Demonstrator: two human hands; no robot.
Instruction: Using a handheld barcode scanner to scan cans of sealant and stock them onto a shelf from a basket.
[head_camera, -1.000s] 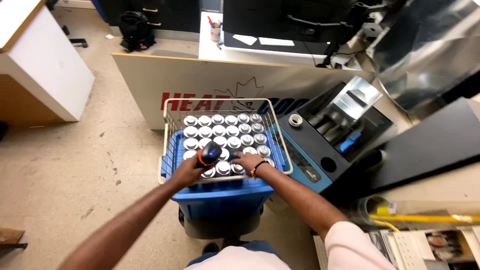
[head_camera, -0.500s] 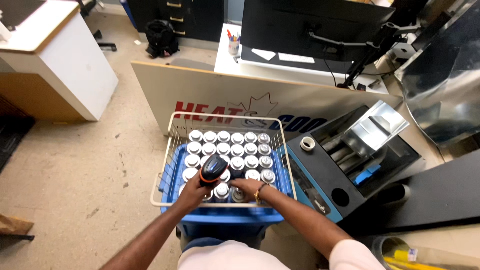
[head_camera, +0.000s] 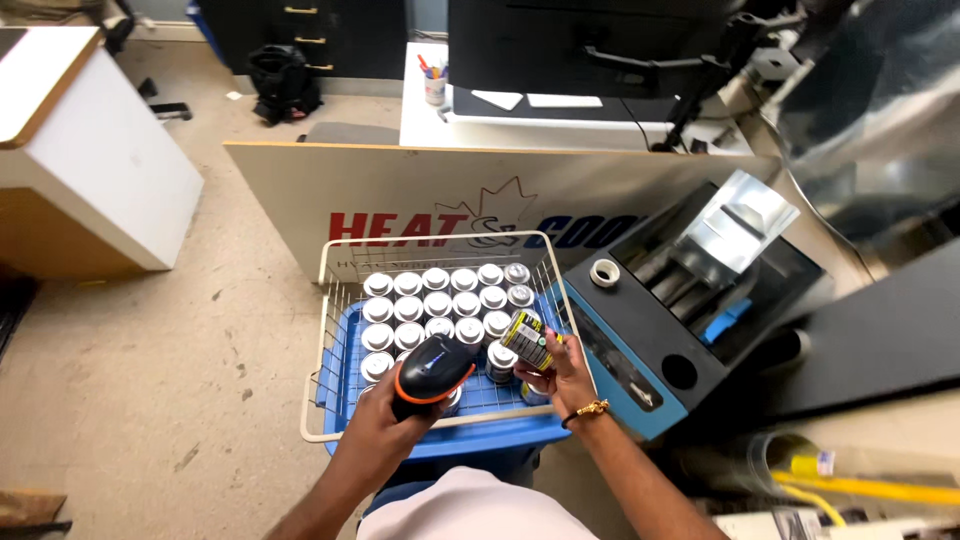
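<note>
A white wire basket (head_camera: 330, 300) rests on a blue bin (head_camera: 480, 440) and holds several silver-topped cans (head_camera: 440, 300) in rows. My left hand (head_camera: 385, 425) grips a black handheld scanner with an orange band (head_camera: 432, 372) over the basket's near edge. My right hand (head_camera: 565, 375) holds one can with a yellow and black label (head_camera: 527, 340), lifted and tilted above the basket's right side, close to the scanner's head.
A blue and black machine (head_camera: 680, 310) with a roll of tape (head_camera: 604, 272) on it stands right of the basket. A white signboard (head_camera: 400, 190) stands behind. A white cabinet (head_camera: 90, 150) is at the far left, a desk with a pen cup (head_camera: 434, 85) beyond.
My right hand has lifted one can out of the basket and tilted it. The scanner has stayed over the near edge. My head has moved closer.
</note>
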